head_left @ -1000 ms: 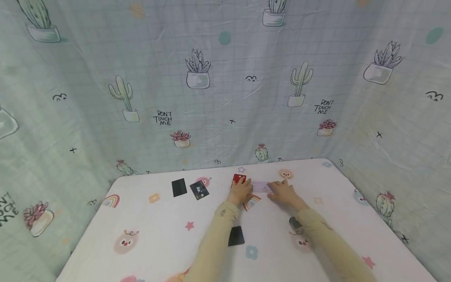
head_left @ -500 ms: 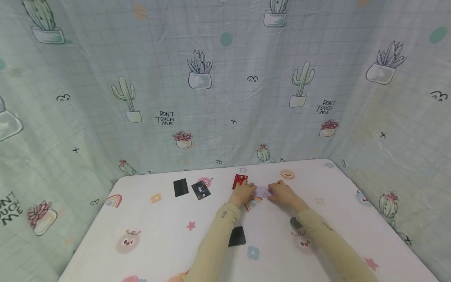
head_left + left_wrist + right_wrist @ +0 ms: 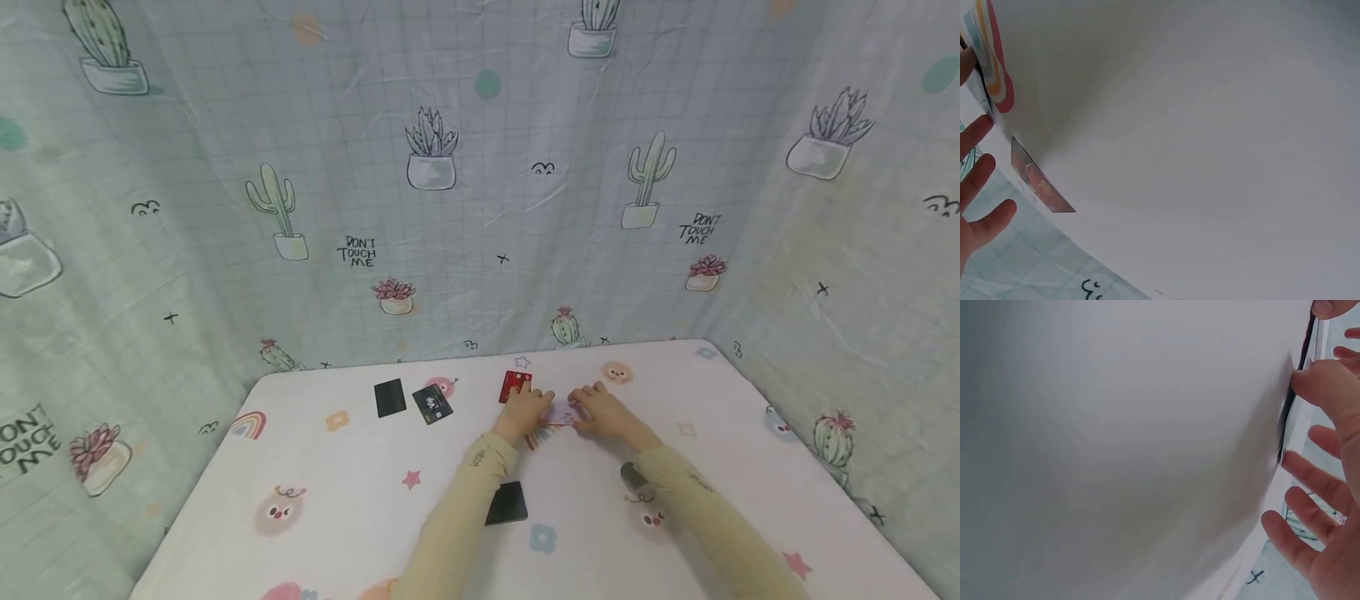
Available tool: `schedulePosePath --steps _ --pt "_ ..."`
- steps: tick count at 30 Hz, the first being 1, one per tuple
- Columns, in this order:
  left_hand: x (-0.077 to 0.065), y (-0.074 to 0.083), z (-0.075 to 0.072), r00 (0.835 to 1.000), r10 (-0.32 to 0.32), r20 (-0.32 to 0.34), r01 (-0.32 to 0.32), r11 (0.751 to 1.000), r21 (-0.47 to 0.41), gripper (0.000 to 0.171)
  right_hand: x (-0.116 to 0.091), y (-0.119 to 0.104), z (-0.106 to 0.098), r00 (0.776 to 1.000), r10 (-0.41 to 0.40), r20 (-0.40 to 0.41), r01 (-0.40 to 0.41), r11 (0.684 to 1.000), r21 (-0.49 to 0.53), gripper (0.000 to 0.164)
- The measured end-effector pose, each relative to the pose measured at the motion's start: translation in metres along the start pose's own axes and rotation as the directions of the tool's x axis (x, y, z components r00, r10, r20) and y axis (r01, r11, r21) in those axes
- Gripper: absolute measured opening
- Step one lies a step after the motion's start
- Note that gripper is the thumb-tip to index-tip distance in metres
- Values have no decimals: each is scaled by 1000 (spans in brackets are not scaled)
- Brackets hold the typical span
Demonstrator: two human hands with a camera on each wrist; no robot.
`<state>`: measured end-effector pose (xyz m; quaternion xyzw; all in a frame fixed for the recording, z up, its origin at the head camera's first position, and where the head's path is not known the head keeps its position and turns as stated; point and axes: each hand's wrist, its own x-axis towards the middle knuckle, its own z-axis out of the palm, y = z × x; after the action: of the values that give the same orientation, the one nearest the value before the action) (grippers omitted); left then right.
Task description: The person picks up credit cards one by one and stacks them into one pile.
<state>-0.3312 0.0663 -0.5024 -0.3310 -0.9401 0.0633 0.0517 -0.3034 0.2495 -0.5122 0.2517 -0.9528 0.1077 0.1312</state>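
A thin pale lilac card [image 3: 559, 411] spans the gap between my two hands near the far side of the table. My left hand [image 3: 525, 411] pinches its left end, and my right hand [image 3: 604, 412] pinches its right end. In the right wrist view the card [image 3: 1287, 411] shows edge-on as a thin dark strip, between right thumb and fingers, with the left thumb at its upper end. Just behind the left hand lies a red bank card [image 3: 514, 385]; the left wrist view also has this red card [image 3: 1041, 182].
Left of the hands lie a plain black card [image 3: 390, 397] and a dark printed card [image 3: 432, 403]. A flat black square item [image 3: 508, 503] sits beside the left forearm. Under the right sleeve's edge is a small dark rounded object [image 3: 633, 476]. A printed curtain [image 3: 480, 208] hangs behind the table.
My hands have come a little closer together on the lilac card. Its near edge now shows as a thin reddish line. The other cards stay put while the head view shifts slightly.
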Motion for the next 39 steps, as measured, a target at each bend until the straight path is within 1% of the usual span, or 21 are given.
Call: schedulePosePath --steps 3,5,7,10,14,18,23,28,35,39 --pt "-2 -1 -2 1000 2 9 -1 999 -42 49 0 0 0 1000 -27 -4 27 999 -23 44" --pt "-4 -2 -3 1000 -3 13 4 997 -76 53 0 -1 0 1000 -24 17 25 999 -46 49" --pt "-6 -3 -3 1000 -8 13 9 996 -89 58 1 -1 -1 999 -12 39 14 999 -42 53" --pt "-7 -5 -1 1000 -6 -4 5 997 -82 62 2 -3 -4 998 4 55 -2 999 -34 53" --pt "-6 -9 3 1000 8 -25 -9 998 -57 57 4 -3 -5 999 16 44 -13 999 -50 48" --pt "-6 -12 4 1000 6 -14 -8 996 -88 52 6 -3 -6 999 23 40 -19 996 -84 47" --pt "-8 -13 1 1000 9 -10 -11 993 -120 50 5 -3 -5 998 30 52 -26 997 -72 46" --pt "-8 -12 0 1000 18 4 -17 992 -122 47 5 -5 -4 996 57 71 -53 997 -58 46" --pt "-9 -11 1 999 41 14 -40 997 -68 46 1 -11 -6 991 82 109 -80 996 -25 50" --pt "-12 -11 0 999 33 14 -32 998 -56 47 0 -13 -7 993 73 95 -72 997 -7 51"
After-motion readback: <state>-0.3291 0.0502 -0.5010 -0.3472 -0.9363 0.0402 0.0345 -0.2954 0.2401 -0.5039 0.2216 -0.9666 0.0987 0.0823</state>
